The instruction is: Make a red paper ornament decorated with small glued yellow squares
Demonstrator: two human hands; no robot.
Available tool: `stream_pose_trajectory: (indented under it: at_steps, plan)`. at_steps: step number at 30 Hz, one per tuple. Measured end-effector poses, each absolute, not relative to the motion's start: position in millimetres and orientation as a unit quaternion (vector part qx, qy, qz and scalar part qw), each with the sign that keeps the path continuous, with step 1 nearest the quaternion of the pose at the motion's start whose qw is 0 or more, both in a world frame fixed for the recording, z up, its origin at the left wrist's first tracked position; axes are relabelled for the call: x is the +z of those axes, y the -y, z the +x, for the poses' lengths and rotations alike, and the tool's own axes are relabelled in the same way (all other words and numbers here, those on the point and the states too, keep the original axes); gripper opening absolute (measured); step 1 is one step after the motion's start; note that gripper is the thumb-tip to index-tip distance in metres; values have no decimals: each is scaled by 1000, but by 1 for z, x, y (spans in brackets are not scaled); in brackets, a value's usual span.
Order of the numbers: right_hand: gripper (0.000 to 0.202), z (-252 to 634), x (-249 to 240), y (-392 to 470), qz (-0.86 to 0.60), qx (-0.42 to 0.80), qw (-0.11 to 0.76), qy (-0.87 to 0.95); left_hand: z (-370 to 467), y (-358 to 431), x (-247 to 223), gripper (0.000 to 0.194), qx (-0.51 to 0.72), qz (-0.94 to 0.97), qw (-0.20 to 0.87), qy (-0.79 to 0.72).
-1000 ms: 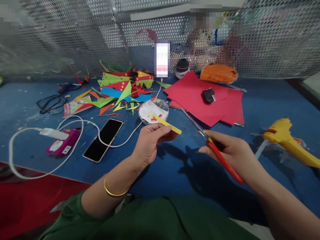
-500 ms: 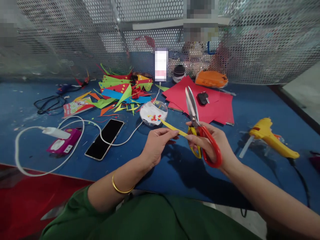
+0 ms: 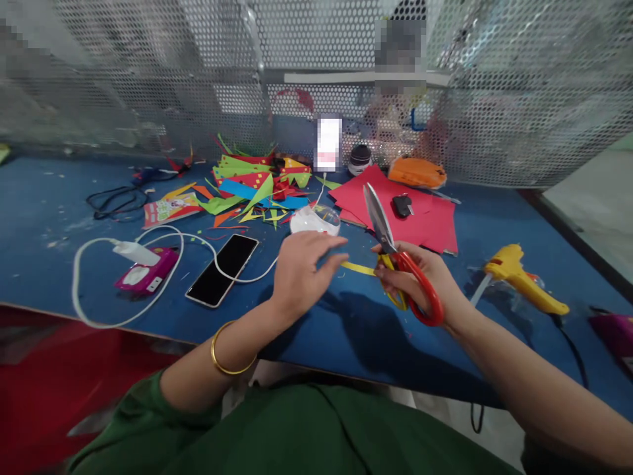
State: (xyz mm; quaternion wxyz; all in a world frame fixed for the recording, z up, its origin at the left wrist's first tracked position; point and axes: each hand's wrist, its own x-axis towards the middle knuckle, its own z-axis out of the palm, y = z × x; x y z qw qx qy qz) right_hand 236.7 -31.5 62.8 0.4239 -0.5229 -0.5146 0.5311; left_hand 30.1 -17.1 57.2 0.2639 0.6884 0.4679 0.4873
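My right hand point(image 3: 422, 274) grips a pair of scissors point(image 3: 380, 218) with one red and one yellow handle loop, blades pointing up and away. Between that hand's thumb and fingers is one end of a narrow yellow paper strip point(image 3: 360, 268), which reaches toward my left hand point(image 3: 302, 272). My left hand is open, thumb and fingers apart, close to the strip's other end; whether it touches the strip I cannot tell. Just beyond it, partly covered by the fingers, is a clear round dish point(image 3: 330, 214) with a white lining.
Red paper sheets point(image 3: 422, 231) lie behind the scissors, with a black key point(image 3: 402, 205) on top. Coloured paper scraps point(image 3: 252, 191) are heaped at back left. A phone point(image 3: 222, 270), a purple power adapter point(image 3: 148, 276) and a white cable lie left. A yellow glue gun point(image 3: 524, 280) rests right.
My left hand has let go of the yellow strip, opened its fingers and lifted forward over the dish's near edge. My right hand still holds the scissors and strip. The view has shifted slightly.
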Motion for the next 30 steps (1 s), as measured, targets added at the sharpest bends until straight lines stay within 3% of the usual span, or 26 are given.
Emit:
stream_pose_trajectory:
  at_steps: [4, 10, 15, 19, 21, 25, 30]
  plan:
    - [49, 229, 57, 31, -526, 521, 399, 541, 30, 12, 57, 9, 313, 788, 297, -438]
    - [54, 256, 51, 29, -596, 383, 421, 566, 23, 12, 56, 20, 350, 649, 456, -499]
    - [51, 286, 39, 44, -607, 239, 296, 698, 13, 11, 55, 9, 403, 546, 553, -483]
    - [44, 297, 35, 61, -620, -5, 109, 777, 0, 0, 55, 10, 466, 480, 547, -504]
    - [41, 300, 37, 66, -610, -47, 63, 788, -9, -9, 57, 12, 494, 461, 530, -512]
    - [63, 299, 49, 61, -651, 39, 154, 742, -21, -28, 65, 9, 509, 462, 501, -525]
    - [73, 271, 79, 26, -635, 361, 263, 631, -17, -47, 69, 6, 481, 462, 518, -535]
